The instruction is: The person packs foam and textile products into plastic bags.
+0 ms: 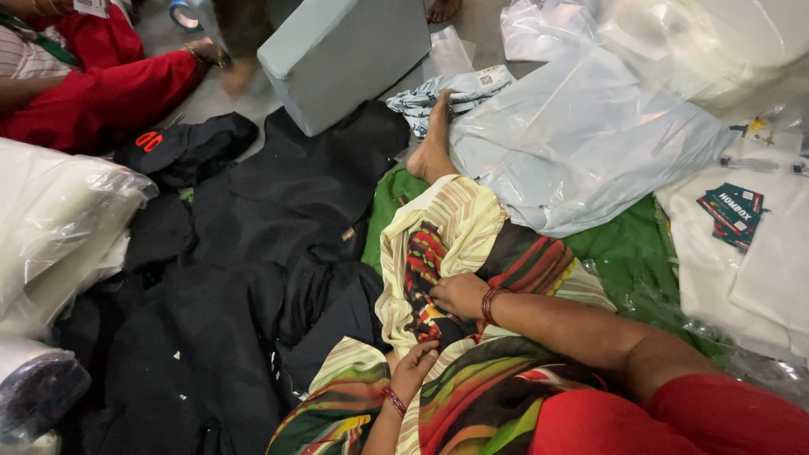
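Low in the head view, both hands work a multicoloured striped cloth [438, 244] draped over the person's lap and outstretched leg. Right hand [459, 295], red bangles at wrist, lies palm down on the cloth's dark patterned part, fingers curled and gripping a fold. Left hand [415, 364], red bangle too, sits just below it, fingers bent and pinching the same cloth at a cream-striped edge. Hands are near each other, not touching. The person's bare foot [431, 147] sticks out past the cloth's far end, resting against a pale plastic bag [581, 139]. Black fabric [253, 253] is spread over the floor to the left, touching the striped cloth's side. Green fabric [628, 244] lies under the bag and cloth on the right. Grey flat box [341, 55] stands tilted at the top, over the black fabric's edge. Red-handled scissors [150, 139] lie on a black bundle upper left, beside another person's red sleeve [109, 93]. Clear-wrapped white rolls [59, 227] at far left. White packets with dark tags [733, 215] at right.
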